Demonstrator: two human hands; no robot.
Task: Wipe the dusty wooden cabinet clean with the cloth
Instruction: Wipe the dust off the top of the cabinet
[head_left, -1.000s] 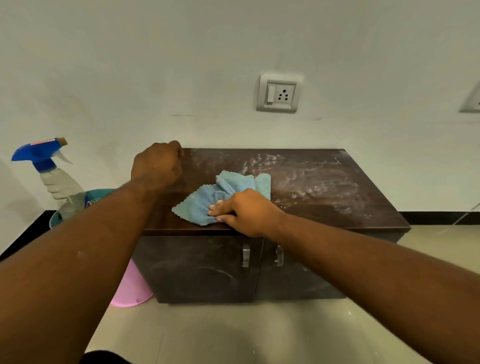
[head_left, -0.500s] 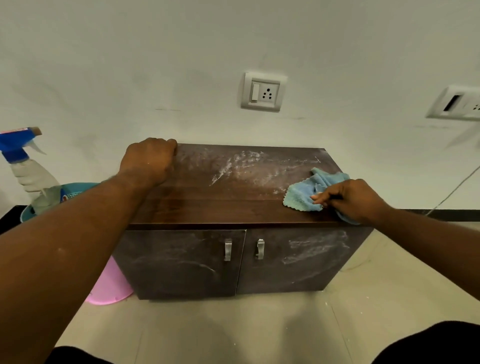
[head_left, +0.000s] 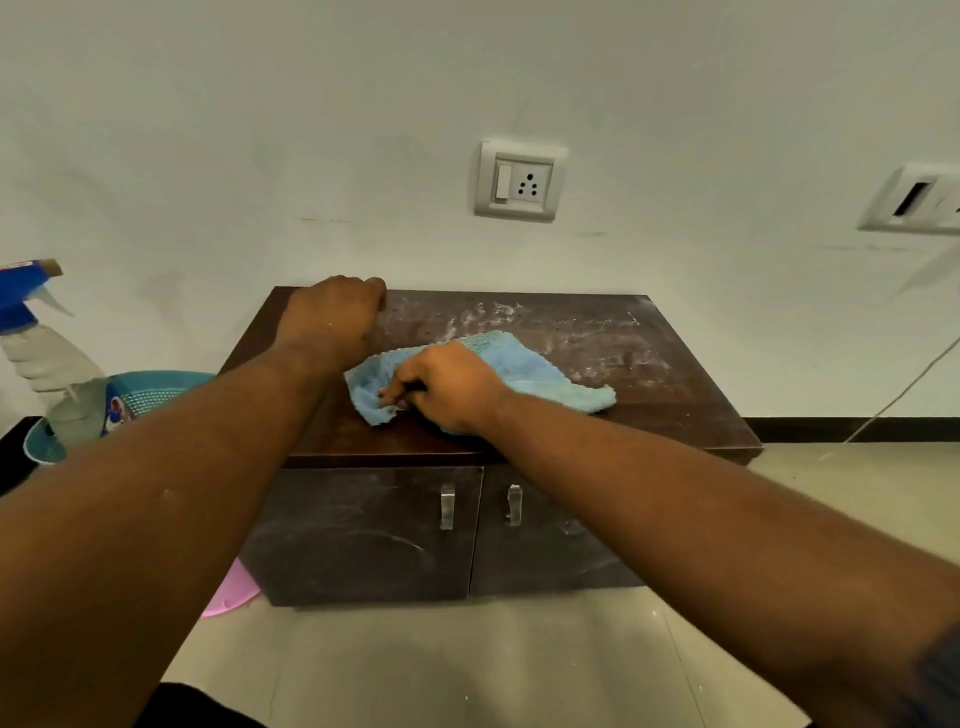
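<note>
A low dark wooden cabinet stands against the wall, its top streaked with white dust toward the back and right. A light blue cloth lies spread on the middle of the top. My right hand grips the cloth's near left part with curled fingers. My left hand rests on the back left of the cabinet top with its fingers curled under, holding nothing. The two doors below carry metal handles and dusty smears.
A spray bottle with a blue head stands in a teal basket left of the cabinet. A pink tub sits on the floor beside it. A wall socket is above; a cable hangs at right.
My right hand has dragged the cloth from the right end of the cabinet top back to the middle. The left hand has stayed at the back left corner.
</note>
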